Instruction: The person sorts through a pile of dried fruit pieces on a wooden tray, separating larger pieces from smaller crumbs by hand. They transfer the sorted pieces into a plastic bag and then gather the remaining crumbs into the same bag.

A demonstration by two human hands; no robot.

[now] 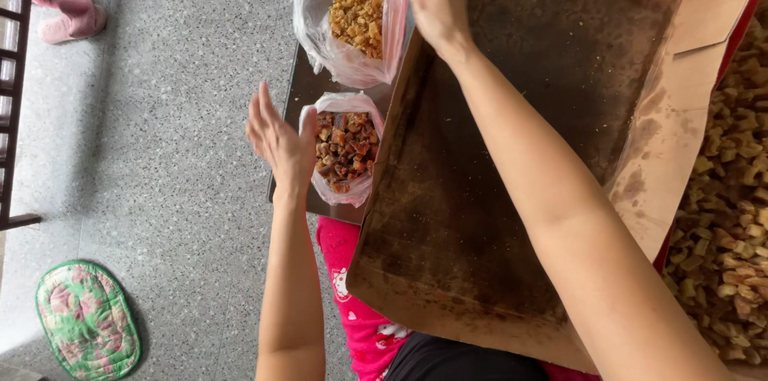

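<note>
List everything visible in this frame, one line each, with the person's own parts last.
plastic bag of pale chunks: 1, clear, top centre
plastic bag of dark chunks: 1, clear, below it
cardboard box: 1, brown, stained, empty, centre
loose chunks: many, tan, right edge
slippers: 2, pink, top left
mat: 1, green floral, bottom left
left hand: open, beside the dark-chunk bag
right hand: at the pale-chunk bag's rim
</note>
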